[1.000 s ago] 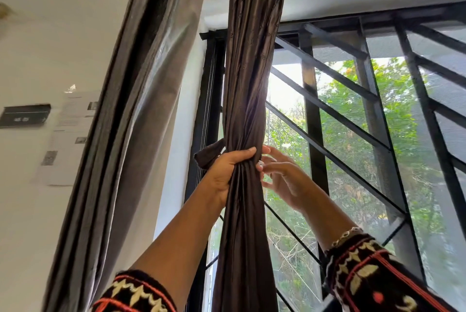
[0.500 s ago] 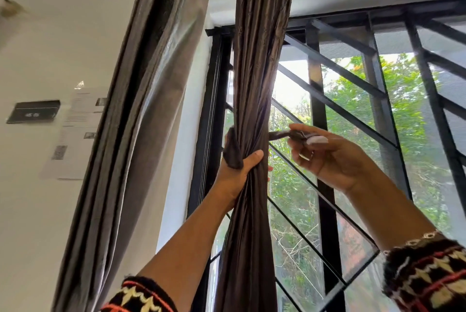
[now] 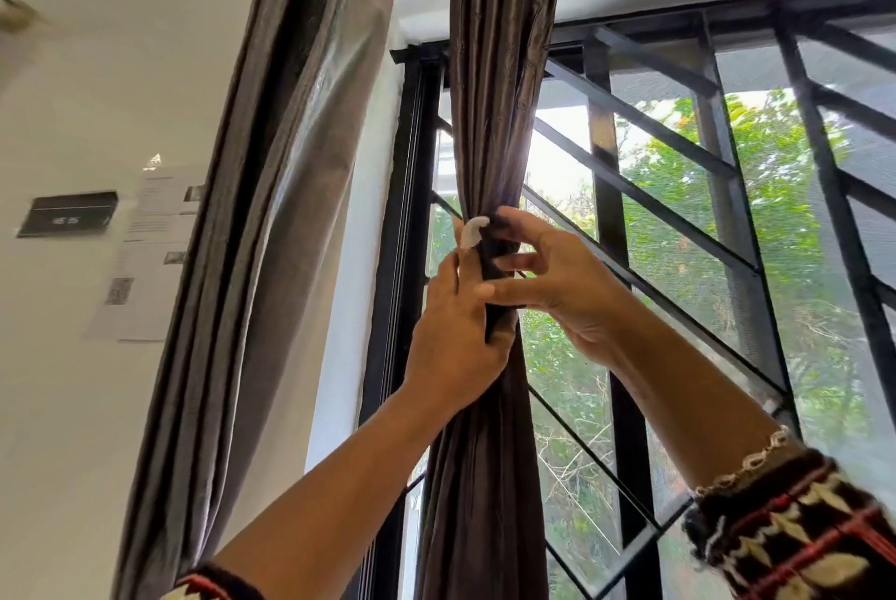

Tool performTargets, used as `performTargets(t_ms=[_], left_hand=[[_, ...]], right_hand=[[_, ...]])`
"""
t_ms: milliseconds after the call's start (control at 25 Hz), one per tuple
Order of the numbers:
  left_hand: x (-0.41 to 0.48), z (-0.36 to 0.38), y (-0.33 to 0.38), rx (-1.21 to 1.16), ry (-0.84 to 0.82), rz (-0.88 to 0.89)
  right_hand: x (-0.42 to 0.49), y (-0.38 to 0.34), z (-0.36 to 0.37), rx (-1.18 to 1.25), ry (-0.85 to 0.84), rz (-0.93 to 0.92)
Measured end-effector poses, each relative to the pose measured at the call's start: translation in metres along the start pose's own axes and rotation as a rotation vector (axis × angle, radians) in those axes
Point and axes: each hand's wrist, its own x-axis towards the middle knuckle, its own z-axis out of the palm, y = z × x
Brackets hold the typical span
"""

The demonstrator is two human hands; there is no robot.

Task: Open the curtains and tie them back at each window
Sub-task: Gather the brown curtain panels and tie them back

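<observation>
Gripping the bunched dark brown satin curtain (image 3: pixel 489 114) in front of the black metal window grille (image 3: pixel 601 173), the left hand (image 3: pixel 451 337) has its fingers wrapped round the fabric. The right hand (image 3: pixel 557 279), just beside it, curls its fingers on a dark tie-back strap with a white tip (image 3: pixel 472 231) wound round the bunch. A second grey-lined curtain (image 3: pixel 271 211) hangs to the left.
</observation>
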Motion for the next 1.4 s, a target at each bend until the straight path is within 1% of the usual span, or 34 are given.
performTargets(t_ms=[40, 80, 120, 160, 200, 240, 280, 320, 360, 440, 480, 560, 640, 720, 800, 880, 920, 1000, 1080, 1160, 1280, 1400], left_hand=[[-0.002, -0.004, 0.001, -0.059, -0.065, 0.022], [-0.005, -0.007, 0.002, -0.166, -0.107, 0.039], [-0.008, -0.012, 0.004, -0.284, -0.088, 0.021], [-0.009, -0.017, 0.008, -0.39, -0.006, -0.048], [-0.007, -0.021, 0.009, -0.416, 0.126, -0.119], [-0.002, -0.026, 0.011, -0.336, 0.262, -0.13], [0.004, -0.031, 0.014, -0.183, 0.342, -0.078], [0.012, -0.036, 0.016, -0.052, 0.343, -0.004], [0.021, -0.039, 0.018, 0.044, 0.28, 0.043], [0.04, -0.043, 0.024, 0.136, 0.122, 0.029], [0.047, -0.044, 0.026, 0.157, 0.087, 0.014], [0.056, -0.045, 0.026, 0.2, 0.073, 0.037], [0.057, -0.045, 0.025, 0.219, 0.038, 0.066], [0.056, -0.043, 0.026, 0.228, -0.02, 0.057], [0.055, -0.041, 0.025, 0.242, -0.069, 0.026], [0.056, -0.04, 0.027, 0.239, -0.103, 0.009], [0.057, -0.039, 0.028, 0.226, -0.116, -0.001], [0.06, -0.039, 0.03, 0.208, -0.144, -0.013], [0.063, -0.04, 0.032, 0.166, -0.163, -0.032], [0.063, -0.044, 0.032, 0.032, -0.161, -0.095], [0.059, -0.051, 0.03, -0.202, -0.161, -0.23], [0.059, -0.056, 0.026, -0.333, -0.146, -0.284]], right_hand=[[0.0, 0.002, 0.002, -0.03, 0.023, -0.015], [0.001, 0.003, 0.002, -0.04, 0.051, -0.027], [0.002, 0.004, 0.002, -0.044, 0.078, -0.032], [0.003, 0.005, 0.002, -0.056, 0.1, -0.032], [0.003, 0.006, 0.001, -0.077, 0.116, -0.03], [0.003, 0.007, 0.001, -0.1, 0.128, -0.035], [0.002, 0.007, 0.0, -0.124, 0.137, -0.047], [0.002, 0.008, 0.0, -0.149, 0.148, -0.063], [0.002, 0.008, -0.001, -0.175, 0.16, -0.079], [0.002, 0.007, -0.002, -0.212, 0.171, -0.108], [0.002, 0.006, -0.003, -0.223, 0.166, -0.122], [0.0, 0.005, -0.007, -0.265, 0.168, -0.152], [-0.003, 0.002, -0.014, -0.405, 0.231, -0.216], [-0.006, -0.005, -0.021, -0.607, 0.303, -0.324], [-0.005, -0.013, -0.029, -0.719, 0.363, -0.472], [0.004, -0.019, -0.036, -0.751, 0.418, -0.587], [0.012, -0.022, -0.038, -0.746, 0.439, -0.609], [0.029, -0.024, -0.038, -0.721, 0.453, -0.591], [0.041, -0.022, -0.032, -0.69, 0.456, -0.521], [0.047, -0.015, -0.026, -0.665, 0.472, -0.489], [0.05, -0.007, -0.019, -0.749, 0.515, -0.518], [0.04, 0.003, -0.008, -0.81, 0.479, -0.552]])
